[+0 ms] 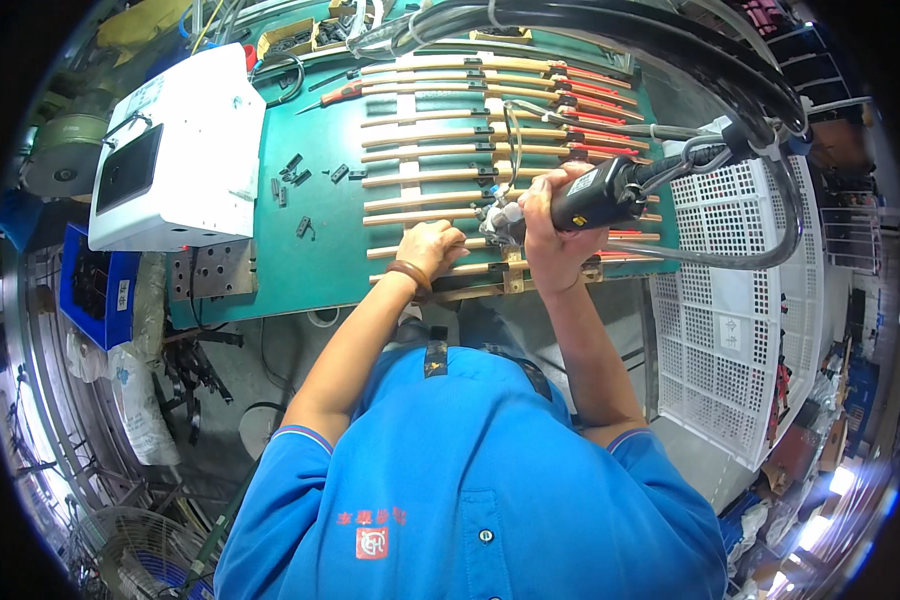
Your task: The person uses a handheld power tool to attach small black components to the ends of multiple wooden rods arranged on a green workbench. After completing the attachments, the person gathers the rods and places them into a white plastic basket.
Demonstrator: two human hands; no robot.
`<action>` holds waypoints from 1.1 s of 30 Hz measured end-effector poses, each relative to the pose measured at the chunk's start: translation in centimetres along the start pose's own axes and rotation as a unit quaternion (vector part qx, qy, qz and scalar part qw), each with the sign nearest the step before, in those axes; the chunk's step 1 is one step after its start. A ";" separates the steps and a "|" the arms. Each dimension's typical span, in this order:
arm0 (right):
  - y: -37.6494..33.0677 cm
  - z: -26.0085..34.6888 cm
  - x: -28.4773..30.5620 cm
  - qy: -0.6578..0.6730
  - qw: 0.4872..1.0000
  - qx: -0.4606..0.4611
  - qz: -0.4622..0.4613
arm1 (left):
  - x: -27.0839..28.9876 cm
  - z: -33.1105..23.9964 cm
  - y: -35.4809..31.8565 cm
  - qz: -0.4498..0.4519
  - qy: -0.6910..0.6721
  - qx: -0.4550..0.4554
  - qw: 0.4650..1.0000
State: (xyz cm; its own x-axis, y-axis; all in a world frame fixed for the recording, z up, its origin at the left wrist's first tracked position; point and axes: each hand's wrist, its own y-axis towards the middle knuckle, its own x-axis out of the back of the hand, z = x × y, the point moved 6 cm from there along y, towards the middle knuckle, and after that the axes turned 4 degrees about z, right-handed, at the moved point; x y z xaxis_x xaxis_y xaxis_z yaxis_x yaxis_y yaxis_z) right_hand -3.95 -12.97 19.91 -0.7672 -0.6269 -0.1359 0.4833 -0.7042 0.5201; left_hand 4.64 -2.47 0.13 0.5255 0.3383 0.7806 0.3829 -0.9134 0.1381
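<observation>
head view, looking down past a blue shirt with a small red square emblem on the chest. nearest the body, the left hand lies flat, fingers pressed down on a wooden-handled tool at the near edge of the green bench mat, seemingly to keep it from shifting. just beside it, the right hand is wrapped tight around a black power driver, whose tip points down at the metal joint of that near row. a thick black hose loops off the driver's rear, hung overhead so the weight stays off the wrist. beyond, more wooden handles with red ends lie in parallel rows. small black parts are scattered left of them. a white box with a dark window sits far left, a white perforated crate right, and a blue bin with a pale label below.
</observation>
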 end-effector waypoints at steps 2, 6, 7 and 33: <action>-0.4 -0.6 0.6 -0.049 0.998 0.040 0.008 | 0.2 -0.2 0.0 0.000 -0.004 -0.011 1.000; -0.8 -1.1 0.4 -0.041 0.999 0.015 0.017 | -0.2 0.2 -0.3 -0.014 -0.004 -0.025 1.000; -0.9 -1.1 0.2 -0.028 0.999 0.009 0.021 | -0.2 0.1 -0.3 -0.014 -0.002 -0.022 1.000; 0.0 -0.3 -1.1 -0.010 0.999 -0.030 0.014 | 0.0 -0.3 -0.3 -0.008 0.005 -0.005 1.000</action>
State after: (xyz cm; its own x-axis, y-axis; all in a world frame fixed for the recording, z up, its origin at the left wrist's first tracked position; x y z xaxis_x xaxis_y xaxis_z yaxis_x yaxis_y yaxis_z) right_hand -2.97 -12.37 19.80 -0.7614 -0.6397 -0.1048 0.5284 -0.7062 0.4712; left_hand 4.34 -2.25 0.25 0.5126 0.3505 0.7838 0.3836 -0.9102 0.1562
